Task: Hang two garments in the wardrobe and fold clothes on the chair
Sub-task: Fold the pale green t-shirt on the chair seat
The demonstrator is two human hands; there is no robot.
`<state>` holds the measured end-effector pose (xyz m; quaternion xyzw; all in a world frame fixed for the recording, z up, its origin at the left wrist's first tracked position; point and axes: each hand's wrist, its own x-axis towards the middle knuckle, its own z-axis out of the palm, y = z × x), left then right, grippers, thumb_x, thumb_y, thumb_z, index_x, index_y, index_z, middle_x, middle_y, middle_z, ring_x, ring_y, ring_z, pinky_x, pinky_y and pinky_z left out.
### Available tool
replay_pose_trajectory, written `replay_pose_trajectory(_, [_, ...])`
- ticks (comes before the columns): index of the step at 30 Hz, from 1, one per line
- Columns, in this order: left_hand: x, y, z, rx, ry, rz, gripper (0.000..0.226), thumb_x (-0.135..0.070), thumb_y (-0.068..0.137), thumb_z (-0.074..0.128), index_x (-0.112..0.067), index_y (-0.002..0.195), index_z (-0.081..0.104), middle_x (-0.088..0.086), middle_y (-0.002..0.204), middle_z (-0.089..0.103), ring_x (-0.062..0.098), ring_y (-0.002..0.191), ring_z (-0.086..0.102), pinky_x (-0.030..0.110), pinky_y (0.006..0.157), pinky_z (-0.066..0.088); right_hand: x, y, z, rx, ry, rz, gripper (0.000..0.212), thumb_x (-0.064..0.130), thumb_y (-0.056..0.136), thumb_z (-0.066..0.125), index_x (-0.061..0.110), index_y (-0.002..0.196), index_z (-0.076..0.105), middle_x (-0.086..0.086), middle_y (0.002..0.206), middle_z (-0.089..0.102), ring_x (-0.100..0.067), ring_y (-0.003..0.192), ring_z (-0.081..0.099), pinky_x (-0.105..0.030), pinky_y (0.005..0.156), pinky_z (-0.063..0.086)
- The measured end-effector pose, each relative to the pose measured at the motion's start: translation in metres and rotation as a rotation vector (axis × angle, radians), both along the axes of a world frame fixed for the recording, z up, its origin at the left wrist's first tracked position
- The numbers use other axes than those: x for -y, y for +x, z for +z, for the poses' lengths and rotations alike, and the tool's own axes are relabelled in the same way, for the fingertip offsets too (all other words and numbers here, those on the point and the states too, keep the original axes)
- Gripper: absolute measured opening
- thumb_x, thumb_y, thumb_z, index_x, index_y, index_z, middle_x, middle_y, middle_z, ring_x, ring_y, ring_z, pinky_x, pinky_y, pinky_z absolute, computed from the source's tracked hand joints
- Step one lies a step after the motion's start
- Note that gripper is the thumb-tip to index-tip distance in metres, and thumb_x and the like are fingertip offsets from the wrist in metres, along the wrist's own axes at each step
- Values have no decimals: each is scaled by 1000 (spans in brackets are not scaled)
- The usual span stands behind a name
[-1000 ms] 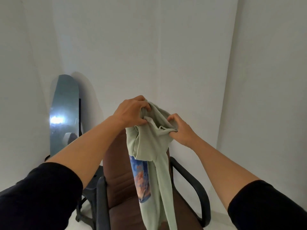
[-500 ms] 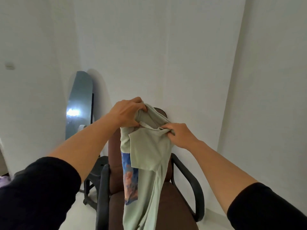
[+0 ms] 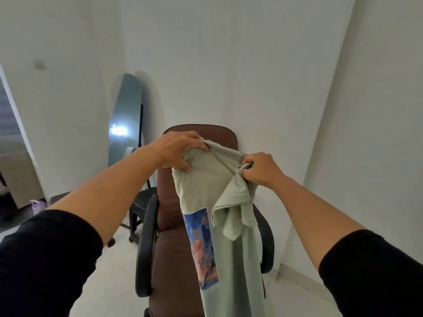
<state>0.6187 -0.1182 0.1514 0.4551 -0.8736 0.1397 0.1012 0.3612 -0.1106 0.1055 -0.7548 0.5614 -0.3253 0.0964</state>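
Moved: shirt (image 3: 212, 179) spread wider above chair (image 3: 174, 255).
Hands: left (image 3: 178, 149), right (image 3: 261, 168) both clenched on shirt top, above chair back.

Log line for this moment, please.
left hand: grips green shirt | right hand: grips it | shirt hangs over brown chair

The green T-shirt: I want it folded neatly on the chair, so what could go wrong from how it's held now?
1. Both the left hand and the right hand pinch bunched cloth at the top of the green T-shirt, so a fold may set in crooked.
2. One sleeve hangs twisted in front and could get trapped inside.
3. The long tail drapes past the brown chair seat's front and might drag toward the floor.
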Motion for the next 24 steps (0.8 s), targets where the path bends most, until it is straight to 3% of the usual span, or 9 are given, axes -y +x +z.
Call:
replay_pose_trajectory(2, [1, -2, -5, 20, 26, 3, 73, -37, 67, 79, -45, 131, 45, -13, 136, 42, 14, 117, 50, 30, 91, 41, 2, -2, -8, 17, 74, 12, 16, 11, 76, 58, 3, 62, 59, -3, 60, 49, -13, 56, 39, -21, 50, 31])
replay_pose_trajectory(4, [6, -4, -12, 39, 49, 10, 73, -37, 67, 79, -44, 132, 45, -12, 138, 41, 15, 118, 50, 32, 94, 42, 8, -3, -16, 21, 125, 38, 35, 19, 79, 64, 11, 51, 43, 0, 53, 38, -12, 53, 32, -23, 49, 26])
replay_pose_trajectory(9, [44, -6, -36, 92, 103, 3, 73, -34, 71, 77, -42, 135, 42, -11, 140, 40, 15, 121, 47, 30, 97, 38, 44, -4, -46, -42, 149, 63, 39, 29, 84, 67, 17, 58, 40, 2, 61, 45, -14, 60, 41, -20, 50, 27])
replay_pose_trajectory(13, [102, -5, -71, 155, 165, 0, 73, -24, 80, 71, -44, 140, 34, -11, 146, 33, 15, 127, 42, 33, 103, 39, 93, -4, -90, 45, 153, 58, 19, 17, 85, 65, 19, 92, 47, -5, 89, 58, -25, 76, 53, -31, 63, 42])
replay_pose_trajectory(15, [139, -2, -96, 180, 188, 20, 74, -19, 83, 66, -45, 142, 30, -11, 149, 30, 16, 130, 41, 33, 102, 40, 124, -2, -113, 92, 180, 60, 39, 17, 86, 63, 27, 121, 47, 4, 101, 56, -18, 85, 54, -30, 74, 43])
replay_pose_trajectory(17, [179, 0, -122, 205, 193, 41, 73, -15, 85, 59, -45, 143, 26, -13, 152, 26, 14, 132, 39, 32, 98, 42, 161, 1, -133, 122, 193, 44, 53, 14, 88, 60, 28, 136, 44, 10, 108, 53, -9, 94, 51, -21, 83, 39])
replay_pose_trajectory(19, [220, 1, -147, 189, 204, 55, 71, -10, 88, 52, -45, 143, 26, -17, 153, 24, 12, 132, 40, 30, 94, 43, 204, 5, -155, 99, 211, 5, 34, 8, 88, 55, 16, 121, 63, 4, 103, 65, -13, 90, 59, -19, 75, 39])
replay_pose_trajectory(21, [260, 2, -171, 161, 221, 66, 69, -7, 90, 48, -45, 143, 26, -20, 153, 23, 12, 129, 43, 29, 91, 45, 245, 10, -177, 109, 234, -33, 22, 3, 87, 51, 4, 95, 71, -12, 82, 70, -27, 74, 61, -26, 63, 38])
replay_pose_trajectory(24, [313, 2, -205, 142, 240, 87, 70, -4, 90, 46, -45, 143, 25, -21, 153, 22, 15, 123, 50, 32, 86, 51, 300, 15, -208, 101, 196, -68, 30, -2, 86, 50, 14, 89, 75, 3, 61, 59, -16, 59, 50, -23, 56, 37])
